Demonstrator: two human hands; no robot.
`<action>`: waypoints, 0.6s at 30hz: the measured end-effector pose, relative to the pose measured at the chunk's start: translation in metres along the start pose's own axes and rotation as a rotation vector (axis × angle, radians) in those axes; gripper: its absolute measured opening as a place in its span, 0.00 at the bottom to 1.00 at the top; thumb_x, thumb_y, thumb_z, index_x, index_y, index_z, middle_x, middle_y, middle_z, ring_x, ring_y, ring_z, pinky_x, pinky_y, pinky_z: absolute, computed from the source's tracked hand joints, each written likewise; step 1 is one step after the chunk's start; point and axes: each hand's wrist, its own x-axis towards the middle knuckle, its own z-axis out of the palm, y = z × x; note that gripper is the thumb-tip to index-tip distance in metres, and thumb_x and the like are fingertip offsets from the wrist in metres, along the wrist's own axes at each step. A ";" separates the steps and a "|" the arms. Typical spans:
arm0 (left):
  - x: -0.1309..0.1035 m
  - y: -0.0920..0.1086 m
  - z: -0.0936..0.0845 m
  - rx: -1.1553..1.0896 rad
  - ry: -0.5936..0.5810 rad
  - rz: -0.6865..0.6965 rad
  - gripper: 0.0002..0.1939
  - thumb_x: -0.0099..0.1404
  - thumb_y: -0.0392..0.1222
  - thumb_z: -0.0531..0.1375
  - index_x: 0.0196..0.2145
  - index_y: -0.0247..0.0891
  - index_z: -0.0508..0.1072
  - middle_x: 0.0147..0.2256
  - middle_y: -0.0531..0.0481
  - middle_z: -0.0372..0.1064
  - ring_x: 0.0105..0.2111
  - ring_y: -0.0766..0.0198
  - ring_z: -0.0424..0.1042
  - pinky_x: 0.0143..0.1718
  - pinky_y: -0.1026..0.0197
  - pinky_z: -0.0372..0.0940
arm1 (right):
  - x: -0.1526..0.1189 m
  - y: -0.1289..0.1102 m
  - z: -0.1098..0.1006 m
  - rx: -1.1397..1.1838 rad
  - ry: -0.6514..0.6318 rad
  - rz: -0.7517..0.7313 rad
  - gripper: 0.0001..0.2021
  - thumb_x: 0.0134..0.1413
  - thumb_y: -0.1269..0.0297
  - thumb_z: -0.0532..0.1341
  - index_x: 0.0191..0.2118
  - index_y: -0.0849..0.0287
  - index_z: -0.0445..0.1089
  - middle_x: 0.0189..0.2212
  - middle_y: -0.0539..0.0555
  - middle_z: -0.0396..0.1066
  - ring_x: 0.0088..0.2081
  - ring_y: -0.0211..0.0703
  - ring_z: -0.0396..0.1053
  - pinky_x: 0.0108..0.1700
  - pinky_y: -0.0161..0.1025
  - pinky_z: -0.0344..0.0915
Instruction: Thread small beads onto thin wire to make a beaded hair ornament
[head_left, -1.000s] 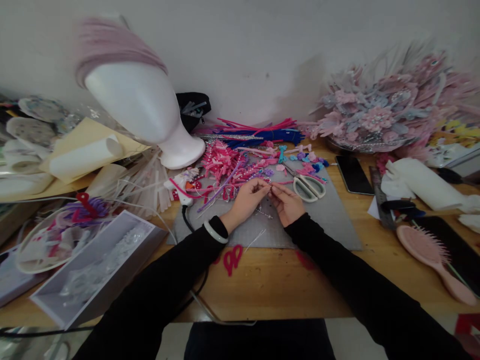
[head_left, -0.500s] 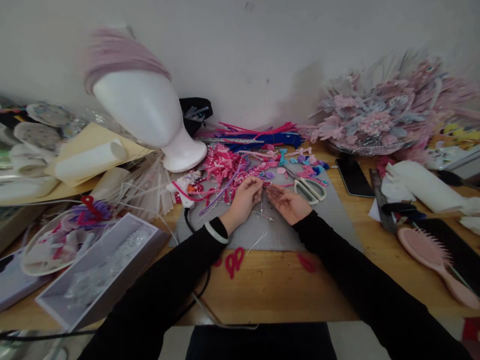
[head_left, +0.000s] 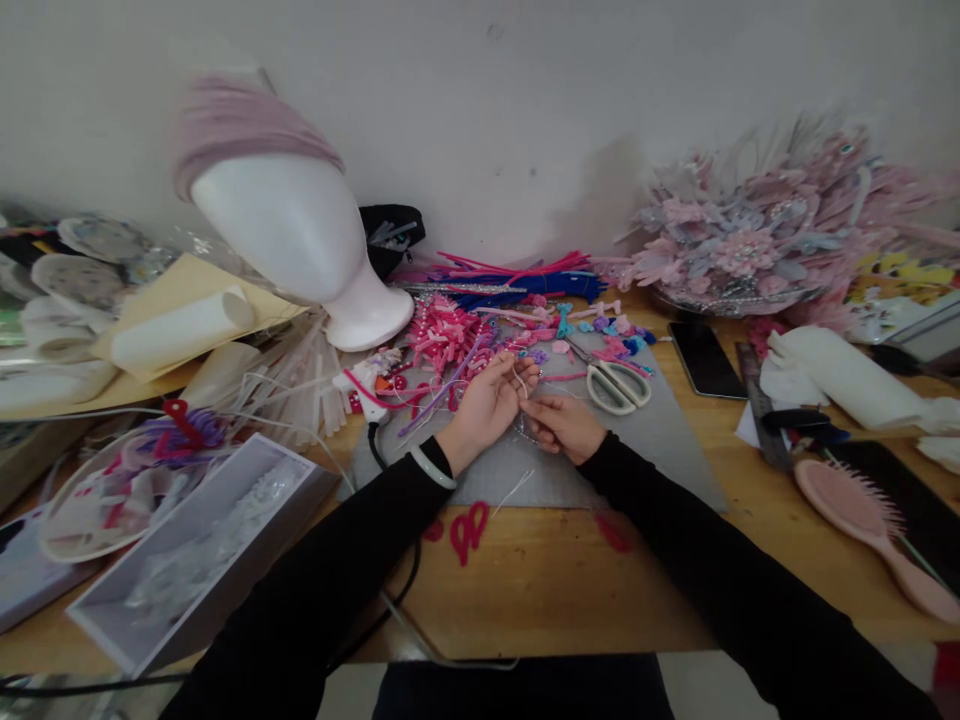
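Over the grey mat (head_left: 660, 450), my left hand (head_left: 489, 402) is turned palm up with its fingers curled round a small beaded piece, mostly hidden at the fingertips. A thin pale strand (head_left: 520, 378) runs from there to my right hand (head_left: 561, 424), whose thumb and fingers pinch it. Below the hands, part of a beaded string hangs near the mat. Scissors (head_left: 616, 386) lie just right of my right hand. Behind my left hand is a pile of pink fuzzy pieces (head_left: 444, 335). Red loops (head_left: 469, 532) rest at the mat's front edge.
A white mannequin head (head_left: 285, 225) and a glue gun (head_left: 367, 395) stand at left, with an open box (head_left: 202, 550) nearer. At right are a phone (head_left: 706, 360), a pink hairbrush (head_left: 855, 505) and a large pink flower arrangement (head_left: 750, 240). A black cable crosses the front.
My right hand has turned from open-fingered to a pinch and moved slightly down and left. My left hand has rolled palm up, and the pale strand now shows between them.
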 end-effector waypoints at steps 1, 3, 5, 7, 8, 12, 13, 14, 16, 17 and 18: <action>0.000 0.000 -0.001 -0.015 0.013 -0.010 0.05 0.58 0.32 0.50 0.27 0.36 0.63 0.28 0.51 0.67 0.31 0.70 0.68 0.37 0.64 0.63 | 0.000 0.000 -0.001 -0.017 0.011 -0.001 0.15 0.31 0.57 0.65 0.17 0.61 0.60 0.09 0.42 0.58 0.08 0.24 0.48 0.09 0.25 0.42; 0.001 0.001 -0.002 -0.034 0.033 -0.020 0.05 0.59 0.32 0.50 0.27 0.36 0.63 0.30 0.50 0.68 0.34 0.69 0.69 0.38 0.63 0.64 | 0.000 -0.002 -0.003 -0.038 0.003 0.008 0.14 0.31 0.58 0.65 0.18 0.62 0.62 0.10 0.42 0.59 0.08 0.24 0.49 0.08 0.25 0.42; 0.001 0.001 -0.004 -0.043 0.046 -0.025 0.05 0.60 0.33 0.50 0.27 0.35 0.62 0.31 0.49 0.68 0.34 0.67 0.70 0.37 0.62 0.64 | -0.001 -0.004 -0.005 -0.046 -0.016 0.024 0.12 0.32 0.60 0.64 0.20 0.62 0.63 0.10 0.42 0.59 0.08 0.25 0.50 0.09 0.26 0.43; 0.002 0.001 -0.004 -0.059 0.048 -0.022 0.06 0.61 0.32 0.49 0.27 0.35 0.62 0.30 0.49 0.67 0.30 0.69 0.69 0.32 0.64 0.64 | -0.002 -0.005 -0.005 -0.056 -0.026 0.040 0.10 0.34 0.61 0.62 0.21 0.62 0.64 0.10 0.42 0.59 0.09 0.26 0.50 0.09 0.26 0.44; 0.002 0.002 -0.004 -0.074 0.043 -0.020 0.07 0.61 0.32 0.48 0.27 0.35 0.61 0.28 0.50 0.66 0.26 0.71 0.68 0.28 0.67 0.63 | -0.002 -0.006 -0.005 -0.065 -0.032 0.050 0.09 0.34 0.61 0.61 0.21 0.62 0.64 0.10 0.42 0.59 0.08 0.26 0.50 0.09 0.26 0.44; 0.002 0.003 -0.005 -0.157 0.003 -0.023 0.10 0.61 0.28 0.45 0.24 0.35 0.57 0.19 0.56 0.55 0.15 0.77 0.54 0.16 0.73 0.51 | -0.003 -0.006 -0.003 -0.110 -0.024 0.093 0.07 0.39 0.63 0.58 0.22 0.62 0.65 0.09 0.42 0.57 0.08 0.25 0.47 0.09 0.27 0.41; 0.002 0.004 -0.005 -0.172 -0.007 -0.029 0.10 0.61 0.27 0.45 0.23 0.35 0.56 0.17 0.57 0.52 0.14 0.77 0.52 0.15 0.73 0.49 | -0.003 -0.007 -0.004 -0.120 -0.004 0.101 0.07 0.40 0.62 0.58 0.22 0.62 0.65 0.09 0.41 0.55 0.08 0.25 0.46 0.09 0.27 0.40; 0.001 0.005 -0.005 -0.182 -0.016 -0.039 0.11 0.61 0.27 0.46 0.22 0.35 0.55 0.16 0.58 0.49 0.13 0.77 0.50 0.15 0.73 0.47 | -0.003 -0.009 -0.004 -0.130 0.021 0.109 0.08 0.41 0.62 0.57 0.23 0.62 0.65 0.09 0.41 0.53 0.08 0.25 0.44 0.10 0.26 0.38; 0.001 0.005 -0.006 -0.184 -0.041 -0.067 0.12 0.61 0.28 0.46 0.21 0.35 0.53 0.16 0.59 0.44 0.13 0.77 0.48 0.14 0.73 0.45 | -0.003 -0.016 -0.009 -0.152 0.075 0.116 0.09 0.42 0.61 0.56 0.24 0.62 0.66 0.09 0.40 0.49 0.09 0.24 0.41 0.11 0.26 0.36; 0.000 0.005 -0.006 -0.178 -0.049 -0.082 0.12 0.61 0.29 0.46 0.20 0.35 0.52 0.16 0.59 0.44 0.13 0.77 0.48 0.14 0.72 0.44 | -0.003 -0.020 -0.014 -0.165 0.100 0.107 0.09 0.42 0.60 0.56 0.25 0.62 0.67 0.09 0.39 0.48 0.10 0.24 0.41 0.12 0.27 0.36; 0.000 0.004 -0.006 -0.168 -0.052 -0.093 0.12 0.61 0.29 0.46 0.20 0.35 0.52 0.16 0.59 0.43 0.13 0.76 0.47 0.14 0.72 0.44 | -0.002 -0.026 -0.020 -0.178 0.133 0.080 0.09 0.42 0.60 0.57 0.24 0.62 0.67 0.10 0.40 0.47 0.10 0.24 0.41 0.12 0.27 0.37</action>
